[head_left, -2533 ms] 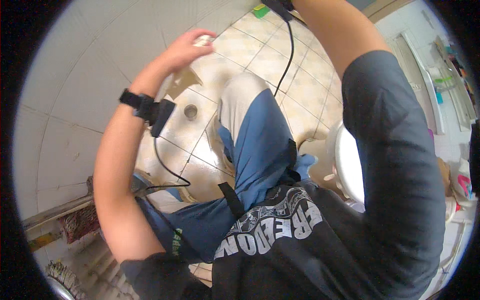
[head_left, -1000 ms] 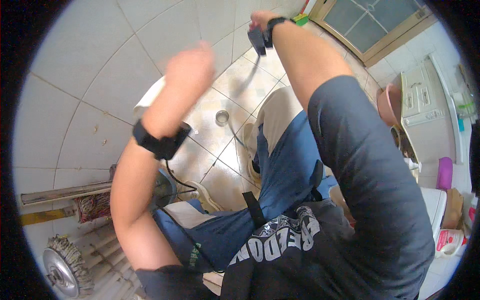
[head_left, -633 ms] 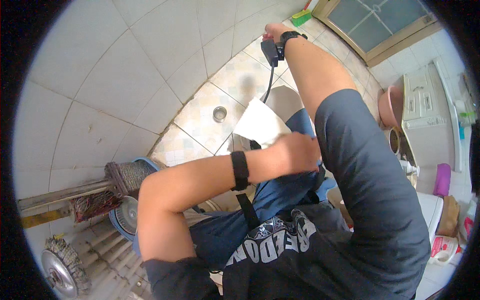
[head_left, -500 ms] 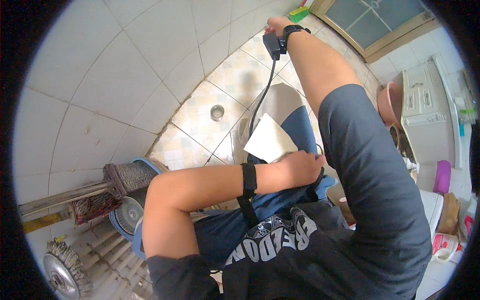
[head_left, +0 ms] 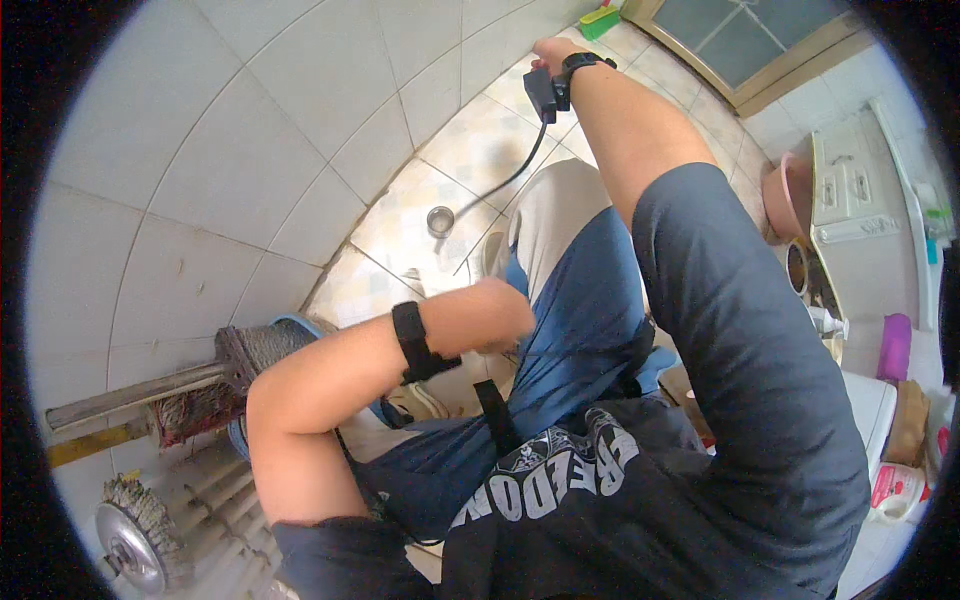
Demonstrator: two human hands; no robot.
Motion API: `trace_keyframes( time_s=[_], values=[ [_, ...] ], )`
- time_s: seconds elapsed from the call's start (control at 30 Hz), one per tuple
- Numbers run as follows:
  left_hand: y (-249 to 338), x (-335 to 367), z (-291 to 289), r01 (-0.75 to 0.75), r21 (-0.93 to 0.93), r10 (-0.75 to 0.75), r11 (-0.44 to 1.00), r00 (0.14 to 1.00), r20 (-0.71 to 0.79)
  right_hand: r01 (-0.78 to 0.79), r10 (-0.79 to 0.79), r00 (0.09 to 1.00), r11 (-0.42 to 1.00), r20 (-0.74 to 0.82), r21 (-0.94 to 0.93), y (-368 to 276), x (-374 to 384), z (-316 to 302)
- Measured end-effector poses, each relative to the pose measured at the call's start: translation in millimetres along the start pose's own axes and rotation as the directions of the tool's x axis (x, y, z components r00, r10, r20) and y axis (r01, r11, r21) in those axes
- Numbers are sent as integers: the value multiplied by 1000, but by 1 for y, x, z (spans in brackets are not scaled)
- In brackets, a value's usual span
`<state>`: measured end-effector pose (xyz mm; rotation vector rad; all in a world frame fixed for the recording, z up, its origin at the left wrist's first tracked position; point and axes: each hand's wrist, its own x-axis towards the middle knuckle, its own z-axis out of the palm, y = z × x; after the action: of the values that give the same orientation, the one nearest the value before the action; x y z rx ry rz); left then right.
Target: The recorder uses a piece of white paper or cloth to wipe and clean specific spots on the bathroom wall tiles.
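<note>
My left hand (head_left: 490,315) is smeared by motion, back toward me, beside my raised knee in blue and beige trousers (head_left: 580,270). Its fingers are hidden. A pale patch (head_left: 445,272) shows just beyond it; whether that is a paper sheet or bright floor I cannot make out. My right arm stretches far forward, and my right hand (head_left: 553,48) is near the tiled wall. Around that wrist is a black strap with a small black box (head_left: 541,95), from which a black cable (head_left: 525,165) hangs. The box and wrist cover most of the right fingers.
A round metal floor drain (head_left: 440,221) lies in the tiles. Mop heads (head_left: 265,355) and a round brush (head_left: 135,540) stand at the left. On the right are a pink basin (head_left: 788,195), a white cabinet (head_left: 850,200) and bottles (head_left: 897,490). A green brush (head_left: 600,22) lies far ahead.
My left hand has moved left and forward, off my lap. The pale folded sheet that lay by it over my leg is gone from there. My right arm has hardly moved.
</note>
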<state>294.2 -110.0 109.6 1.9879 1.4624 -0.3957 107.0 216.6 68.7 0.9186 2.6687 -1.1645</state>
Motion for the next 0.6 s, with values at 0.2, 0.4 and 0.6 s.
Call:
trace_keyframes(
  time_s=[0.2, 0.4, 0.6],
  values=[
    [-60, 44, 56, 281, 107, -237, 954, 922, -305, 73, -120, 985, 941, -124, -330, 41, 15, 18],
    [-5, 23, -10, 113, 156, -45, 981, 923, -382, 196, -223, 974, 920, -41, -340, 101, 39, 46],
    [49, 25, -18, -87, 169, 183, 982, 673, -717, 275, -290, 957, 899, 6, -341, 84, 23, 92]
  ],
)
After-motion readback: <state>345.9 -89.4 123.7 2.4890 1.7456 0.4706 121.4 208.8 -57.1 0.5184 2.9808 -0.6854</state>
